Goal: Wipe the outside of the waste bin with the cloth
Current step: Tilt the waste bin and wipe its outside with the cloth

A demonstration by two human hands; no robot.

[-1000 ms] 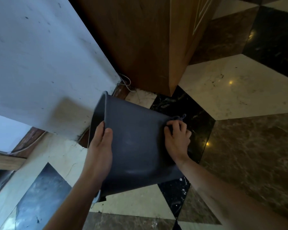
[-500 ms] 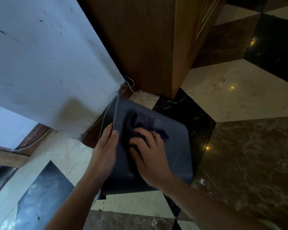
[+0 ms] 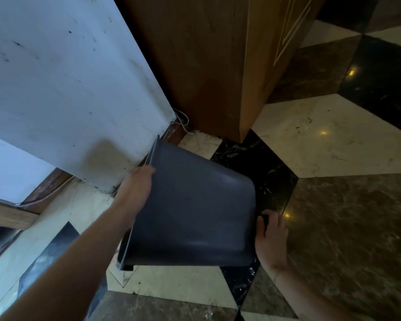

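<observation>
The dark grey waste bin (image 3: 195, 209) is tipped on its side above the floor, rim to the left, base to the right. My left hand (image 3: 134, 188) grips the rim edge at the bin's upper left. My right hand (image 3: 272, 237) presses against the bin's base end at the right. Only a small dark bit of the cloth (image 3: 264, 219) shows under those fingers; the rest is hidden behind the bin.
A white wall (image 3: 63, 89) rises at the left with a scuffed lower corner. A brown wooden cabinet (image 3: 218, 61) stands behind the bin, with thin white cables (image 3: 183, 122) at its foot. Polished marble floor tiles (image 3: 345, 228) spread to the right and below.
My right hand with the cloth slid from the bin's upper side face down to its base end at the right. The bin turned so its broad side faces me. My left hand stayed on the rim.
</observation>
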